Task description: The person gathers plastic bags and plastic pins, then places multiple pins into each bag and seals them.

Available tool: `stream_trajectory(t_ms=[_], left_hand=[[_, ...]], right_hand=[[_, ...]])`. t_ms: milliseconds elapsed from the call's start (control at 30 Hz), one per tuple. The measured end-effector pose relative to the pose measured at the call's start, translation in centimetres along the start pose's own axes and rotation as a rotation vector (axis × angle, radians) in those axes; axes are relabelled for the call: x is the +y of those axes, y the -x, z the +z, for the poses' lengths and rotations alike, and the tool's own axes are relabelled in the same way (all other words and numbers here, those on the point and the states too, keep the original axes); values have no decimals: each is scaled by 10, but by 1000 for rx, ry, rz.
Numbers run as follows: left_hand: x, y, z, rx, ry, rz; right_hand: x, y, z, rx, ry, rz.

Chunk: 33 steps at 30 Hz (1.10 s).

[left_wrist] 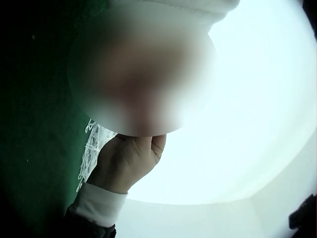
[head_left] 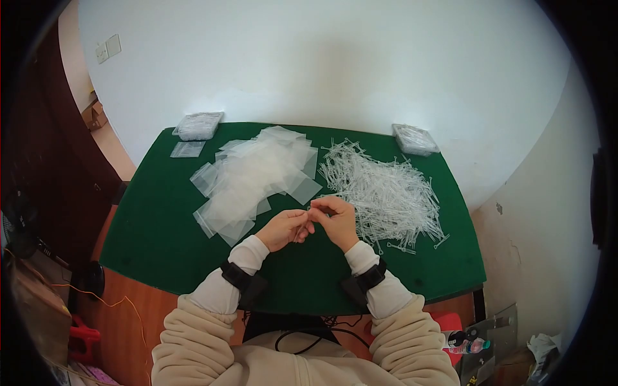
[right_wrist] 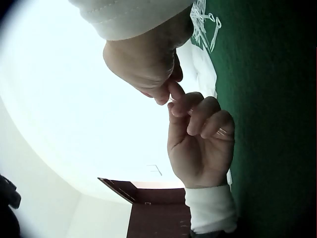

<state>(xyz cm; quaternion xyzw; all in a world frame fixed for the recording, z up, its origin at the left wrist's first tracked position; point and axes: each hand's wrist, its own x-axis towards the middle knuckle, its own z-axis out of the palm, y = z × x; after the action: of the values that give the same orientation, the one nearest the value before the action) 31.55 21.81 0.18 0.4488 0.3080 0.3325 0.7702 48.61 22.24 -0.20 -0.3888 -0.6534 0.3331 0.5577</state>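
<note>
Both hands meet above the green table, fingertips touching. The left hand (head_left: 283, 230) has its fingers curled; in the right wrist view the left hand (right_wrist: 200, 141) holds thin clear pieces (right_wrist: 222, 132) under its curled fingers. The right hand (head_left: 337, 222) pinches at the left fingertips, where a small clear bit shows between them in the right wrist view; what it is cannot be made out. Beyond the right hand lies a heap of clear plastic sticks with looped ends (head_left: 386, 193). Clear flat bags (head_left: 248, 177) lie piled beyond the left hand. A blurred patch hides the fingers in the left wrist view.
On the green table (head_left: 154, 238), a packed clear bundle (head_left: 199, 126) and a flat packet (head_left: 188, 149) lie at the back left. Another bundle (head_left: 415, 139) is at the back right. A white wall (head_left: 290, 64) rises behind; a bottle (head_left: 473, 346) is below at right.
</note>
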Motion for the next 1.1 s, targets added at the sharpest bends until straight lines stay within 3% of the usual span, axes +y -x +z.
stream_trajectory(t_ms=[500,600,1033,1100], left_hand=[[-5,-2,-5,-71,70,-26],[-6,-3,-7,-91,67,-35],[-6,-3,-6,-43,-76,-32],[-5,-4,-6,0,-29,-19]], right_hand=[[2,2,1,-16,124,-147],[-2,3,1,-59,34,-9],[9,1,-4,-181,15,134],[7,0,-6,-127,222,139]])
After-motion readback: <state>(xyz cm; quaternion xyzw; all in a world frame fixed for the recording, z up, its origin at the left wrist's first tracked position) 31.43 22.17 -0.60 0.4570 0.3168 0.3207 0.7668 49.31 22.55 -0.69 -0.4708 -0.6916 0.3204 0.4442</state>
